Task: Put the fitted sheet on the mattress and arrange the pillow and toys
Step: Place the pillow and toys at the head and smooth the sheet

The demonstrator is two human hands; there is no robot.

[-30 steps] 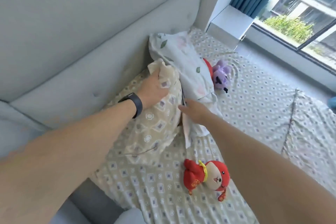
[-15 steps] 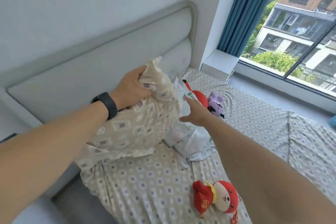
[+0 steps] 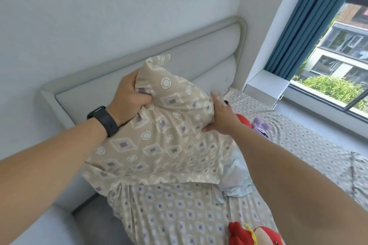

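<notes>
A beige pillow (image 3: 159, 141) with a diamond and circle print is lifted above the head end of the bed. My left hand (image 3: 129, 95) grips its upper left corner. My right hand (image 3: 221, 115) holds its right edge, fingers wrapped over the top. The patterned fitted sheet (image 3: 179, 215) covers the mattress below. A red plush toy (image 3: 256, 234) lies on the sheet at the bottom edge. Another red toy (image 3: 242, 121) and a purple toy (image 3: 260, 126) lie behind my right forearm. A pale floral cloth (image 3: 235, 181) lies crumpled under the pillow's right side.
A grey padded headboard (image 3: 199, 59) stands against the white wall. A white ledge (image 3: 266, 85), blue curtain (image 3: 310, 20) and a large window bound the far right. A grey bed frame edge (image 3: 49, 225) runs along the lower left.
The pillow has risen off the mattress and swung upward. My right hand left the floral cloth and took hold of the pillow's right edge. The view tilted up toward the wall.
</notes>
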